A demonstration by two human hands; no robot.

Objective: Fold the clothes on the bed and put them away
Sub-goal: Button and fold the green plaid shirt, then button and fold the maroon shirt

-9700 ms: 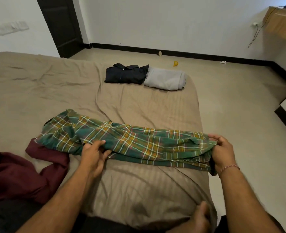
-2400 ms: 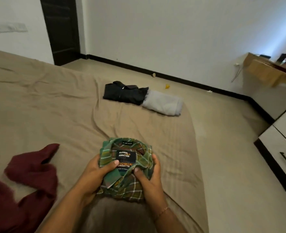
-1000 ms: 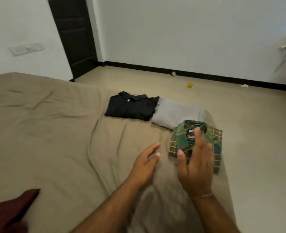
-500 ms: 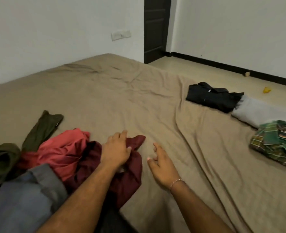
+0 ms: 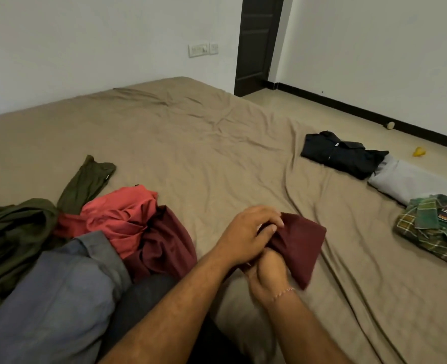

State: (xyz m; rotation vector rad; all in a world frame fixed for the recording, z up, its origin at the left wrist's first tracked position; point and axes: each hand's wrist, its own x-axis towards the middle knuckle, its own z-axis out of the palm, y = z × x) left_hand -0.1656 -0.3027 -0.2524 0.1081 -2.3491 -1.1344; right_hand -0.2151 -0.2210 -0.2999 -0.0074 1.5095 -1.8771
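Note:
Both hands hold a maroon garment (image 5: pixel 298 248) low on the tan bed (image 5: pixel 204 143). My left hand (image 5: pixel 248 232) grips its sleeve end from above. Under it my right hand (image 5: pixel 268 269) grips the same cloth, partly hidden. The rest of the maroon garment trails left into a loose heap: a coral red garment (image 5: pixel 120 214), an olive green one (image 5: pixel 20 227) and a grey-blue one (image 5: pixel 57 298). At the right edge lie three folded pieces in a row: a black shirt (image 5: pixel 340 153), a light grey one (image 5: pixel 411 183) and the green plaid shirt (image 5: pixel 437 229).
A dark door (image 5: pixel 256 40) stands at the far corner, with a switch plate (image 5: pixel 202 49) on the wall to its left. Bare floor runs along the bed's right side, with a yellow scrap (image 5: pixel 418 152) and a small ball (image 5: pixel 390 125) by the black skirting.
The plaid shirt was folded and set beside the grey one. My view swung left to the heap, and both hands have now taken hold of the maroon garment and drawn it rightward.

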